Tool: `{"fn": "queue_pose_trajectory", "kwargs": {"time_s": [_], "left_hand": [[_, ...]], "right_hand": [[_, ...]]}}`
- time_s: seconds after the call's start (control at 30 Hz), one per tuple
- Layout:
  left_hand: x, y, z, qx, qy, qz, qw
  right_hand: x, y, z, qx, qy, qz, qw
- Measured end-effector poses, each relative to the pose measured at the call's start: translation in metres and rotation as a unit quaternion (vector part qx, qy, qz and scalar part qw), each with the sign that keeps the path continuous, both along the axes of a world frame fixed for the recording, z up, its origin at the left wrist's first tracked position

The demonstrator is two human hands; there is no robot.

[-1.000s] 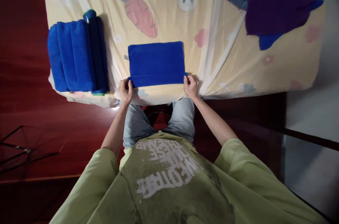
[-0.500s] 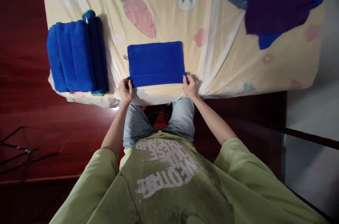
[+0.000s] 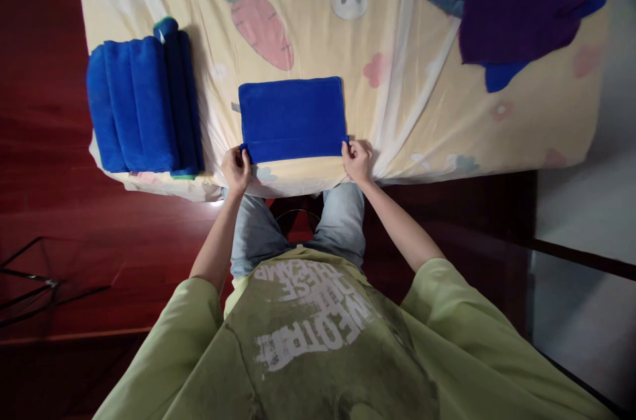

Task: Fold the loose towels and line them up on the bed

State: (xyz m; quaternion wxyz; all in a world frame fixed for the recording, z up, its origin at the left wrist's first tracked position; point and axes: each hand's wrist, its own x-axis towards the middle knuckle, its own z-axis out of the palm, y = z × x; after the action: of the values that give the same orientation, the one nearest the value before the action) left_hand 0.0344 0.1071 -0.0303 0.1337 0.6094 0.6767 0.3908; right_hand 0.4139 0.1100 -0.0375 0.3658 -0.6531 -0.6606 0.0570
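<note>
Item: blue towel [image 3: 292, 116]. Folded to a flat rectangle, plush, even in colour, edges squared. It lies at the near edge of the bed [image 3: 447, 115], about midway along it.

Left hand [image 3: 236, 169]: grip pinched on the towel's near left corner.

Right hand [image 3: 356, 160]: grip pinched on the near right corner.

Handling note, by judgement: the fold should go best with both corners lifted level and together, and the near hem laid squarely on the far one, with no slack between.

Adjacent: stack of folded blue towels [image 3: 144, 102] at the bed's left edge; purple cloth [image 3: 517, 2] heaped toward the far right corner.
</note>
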Motion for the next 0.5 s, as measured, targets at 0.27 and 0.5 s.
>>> {"fn": "queue_pose_trajectory", "kwargs": {"time_s": [0.27,0.5], "left_hand": [[0.002,-0.001,0.003,-0.015,-0.029,-0.001,0.999],[0.003,-0.002,0.004,-0.004,-0.047,0.011,0.999]], "right_hand": [[-0.001,-0.002,-0.006,-0.03,0.08,-0.005,0.996],[-0.002,-0.003,-0.01,-0.038,0.107,0.002,0.994]]}}
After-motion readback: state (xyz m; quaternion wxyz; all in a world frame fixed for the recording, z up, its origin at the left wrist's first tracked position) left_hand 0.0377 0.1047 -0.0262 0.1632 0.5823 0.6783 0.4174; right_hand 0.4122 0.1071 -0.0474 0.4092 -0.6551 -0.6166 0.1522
